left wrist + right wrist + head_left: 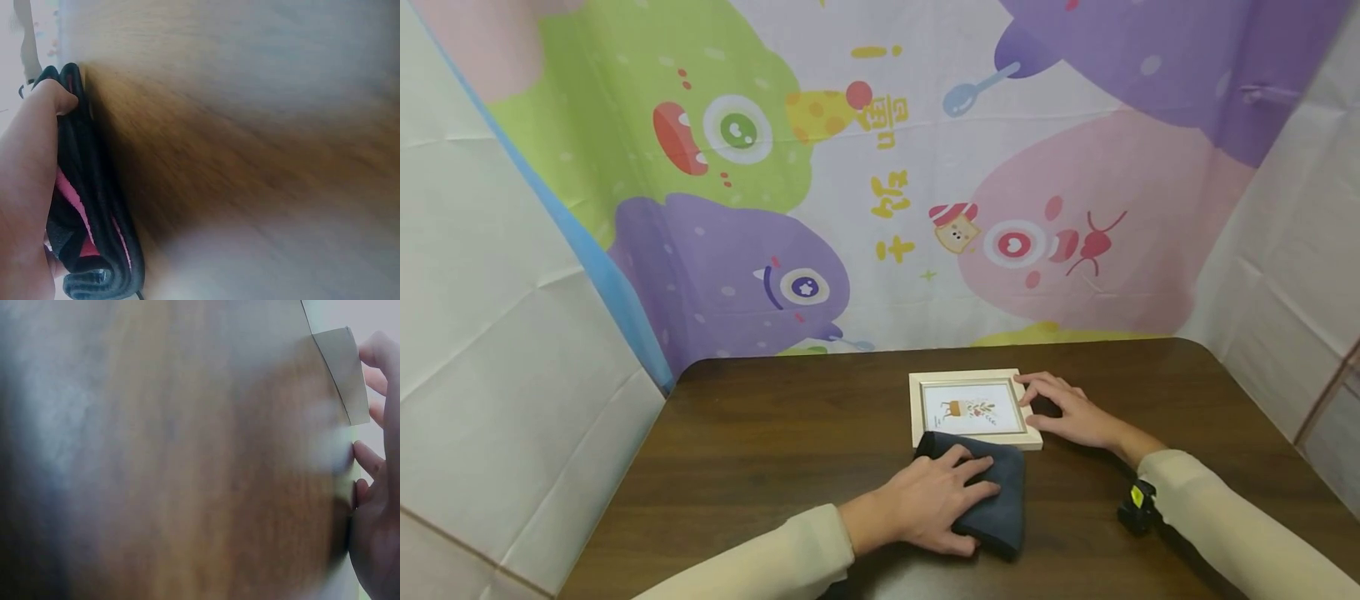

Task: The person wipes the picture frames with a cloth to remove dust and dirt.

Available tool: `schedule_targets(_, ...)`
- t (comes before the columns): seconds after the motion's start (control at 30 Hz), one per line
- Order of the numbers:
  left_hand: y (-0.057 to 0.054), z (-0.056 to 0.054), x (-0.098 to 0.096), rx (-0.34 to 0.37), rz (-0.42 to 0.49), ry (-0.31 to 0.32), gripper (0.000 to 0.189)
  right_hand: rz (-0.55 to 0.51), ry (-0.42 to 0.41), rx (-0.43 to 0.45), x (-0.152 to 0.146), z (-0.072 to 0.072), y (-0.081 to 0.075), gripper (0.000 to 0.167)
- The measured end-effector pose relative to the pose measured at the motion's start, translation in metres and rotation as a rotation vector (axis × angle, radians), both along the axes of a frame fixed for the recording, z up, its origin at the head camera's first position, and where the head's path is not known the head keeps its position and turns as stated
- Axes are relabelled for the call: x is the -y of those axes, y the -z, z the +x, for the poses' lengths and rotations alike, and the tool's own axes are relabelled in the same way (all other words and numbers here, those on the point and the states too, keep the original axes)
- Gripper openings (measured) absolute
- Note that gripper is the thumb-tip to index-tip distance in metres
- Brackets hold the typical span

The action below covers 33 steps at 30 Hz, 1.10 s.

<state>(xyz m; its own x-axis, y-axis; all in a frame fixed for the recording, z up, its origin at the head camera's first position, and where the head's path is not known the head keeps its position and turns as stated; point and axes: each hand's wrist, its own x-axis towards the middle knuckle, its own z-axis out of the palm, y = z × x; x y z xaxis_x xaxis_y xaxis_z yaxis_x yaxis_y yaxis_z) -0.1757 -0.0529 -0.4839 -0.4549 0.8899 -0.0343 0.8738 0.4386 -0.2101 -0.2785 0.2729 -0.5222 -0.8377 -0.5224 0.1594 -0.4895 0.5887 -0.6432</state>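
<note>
A picture frame [917,410] with a pale wooden border lies flat on the table, its print showing a brown animal and leafy sprigs. My right hand [1078,417] touches the frame's right end with spread, slightly bent fingers, the thumb by the near corner. In the right wrist view, fingertips sit along the pale frame [347,378]. Just in front of the frame lies a folded dark blue-grey cloth [1006,508], overlapping its near edge in the head view. My left hand [936,500] rests on the cloth, fingers spread. Pink layers show between the folds of the cloth [94,162] in the left wrist view.
The dark wood-grain table [745,450] has rounded back corners. Behind it hangs a curtain [895,300] printed with cartoon monsters, and pale fabric walls [535,350] stand on both sides. A black wrist device [1137,507] sits at the right cuff.
</note>
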Motion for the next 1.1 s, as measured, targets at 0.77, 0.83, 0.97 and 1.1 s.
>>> schedule_targets(0.77, -0.001, -0.005, -0.045, -0.033, -0.098, 0.032, 0.078, -0.034, -0.035, -0.01, -0.003, -0.001, 0.0, 0.012)
schedule_targets(0.83, -0.001, -0.005, -0.047, -0.039, -0.108, 0.034, 0.078, -0.03, -0.035, -0.01, -0.003, -0.001, 0.001, 0.011)
schedule_targets(0.97, -0.003, -0.005, -0.052, -0.036, -0.116, 0.035, 0.077, -0.035, -0.038, -0.017, -0.002, -0.001, 0.001, 0.011)
schedule_targets(1.1, -0.005, -0.005, -0.056, -0.018, -0.128, 0.032, 0.076, -0.039, -0.042, -0.016, -0.001, -0.001, 0.002, 0.011)
